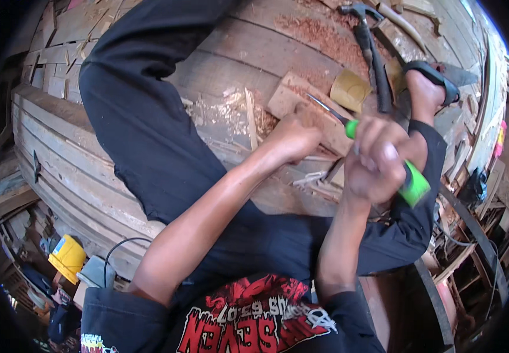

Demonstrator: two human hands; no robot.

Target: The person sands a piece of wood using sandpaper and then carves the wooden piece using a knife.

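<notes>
A screwdriver (pixel 414 185) with a green and black handle is gripped in my right hand (pixel 378 156), its thin metal shaft pointing up and left. The tip hovers over or rests on a flat wooden block (pixel 290 97); I cannot tell which. My left hand (pixel 297 138) is closed at the near edge of that block, with its fingertips hidden beneath. A yellowish cylindrical piece (pixel 350 90) lies by the block's far right side. Just beyond it is a claw hammer (pixel 372 62) with a dark wrapped handle.
My bent legs frame the work spot, with a sandalled foot (pixel 428 85) at the right. Wood shavings (pixel 228 115) and reddish sawdust (pixel 319 36) cover parts of the plank floor (pixel 237 53). Stacked boards (pixel 66 153) and a yellow container (pixel 67 257) stand left; scrap wood lies right.
</notes>
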